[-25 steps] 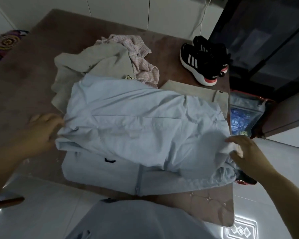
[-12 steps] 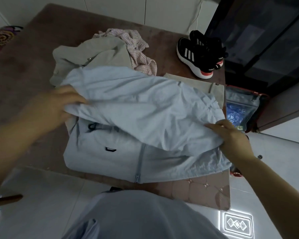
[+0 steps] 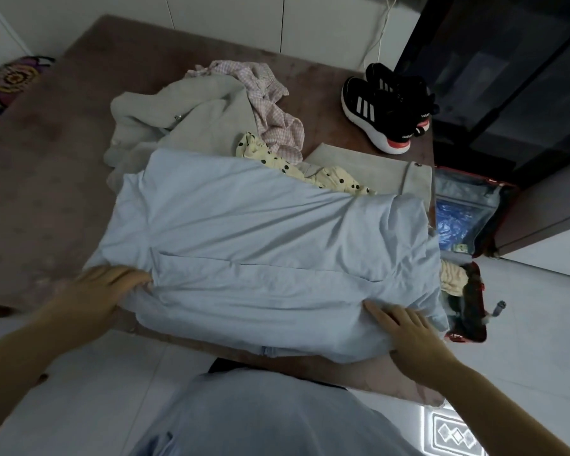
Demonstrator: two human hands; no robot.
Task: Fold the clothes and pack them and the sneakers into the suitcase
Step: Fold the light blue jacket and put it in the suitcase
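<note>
- The light blue jacket (image 3: pixel 270 251) lies spread across the near part of the brown table (image 3: pixel 46 192). It is folded over on itself, and its lower edge reaches the table's near edge.
- The left hand (image 3: pixel 109 291) is at the jacket's left edge, and the cloth bunches into creases at its fingertips. I cannot tell whether the fingers pinch the fabric or only press it.
- The right hand (image 3: pixel 405 330) is released and lies flat on the jacket's near right corner, with straight fingers pressing the cloth down.
- A crumpled beige garment (image 3: pixel 185 120) sits behind the jacket, with a pink checked shirt (image 3: pixel 270 110) heaped just beside it.
- A yellow garment with black dots (image 3: pixel 310 172) shows at the jacket's far edge, partly tucked under it.
- A flat beige piece (image 3: pixel 369 169) lies to the right of the dotted garment.
- The black sneakers (image 3: pixel 382 110), with white stripes and red heels, stand together at the table's far right corner, well apart from the jacket.
- The suitcase (image 3: pixel 504 205) lies open on the floor against the table's right side. A blue plastic bag (image 3: pixel 451 222) is in the far half and a cream cloth (image 3: pixel 453 279) in the near half.
</note>
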